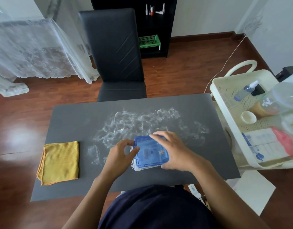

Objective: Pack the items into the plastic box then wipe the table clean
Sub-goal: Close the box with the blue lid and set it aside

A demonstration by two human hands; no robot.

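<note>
A small clear plastic box with a blue lid [150, 152] sits on the dark grey table [73, 123], near the front middle. My left hand [121, 156] grips the box's left edge, thumb on the lid. My right hand [173, 151] lies over the lid's right side, with fingers across its top edge. Some items show dimly through the lid. White powdery smears [142, 123] spread over the table behind and left of the box. A folded yellow cloth [60, 162] lies at the table's front left.
A black chair [116, 52] stands behind the table. A cream trolley [258, 123] at the right holds a spray bottle [246, 90], a jar, a small cup and papers. A black shelf with a green basket [149, 41] stands at the back.
</note>
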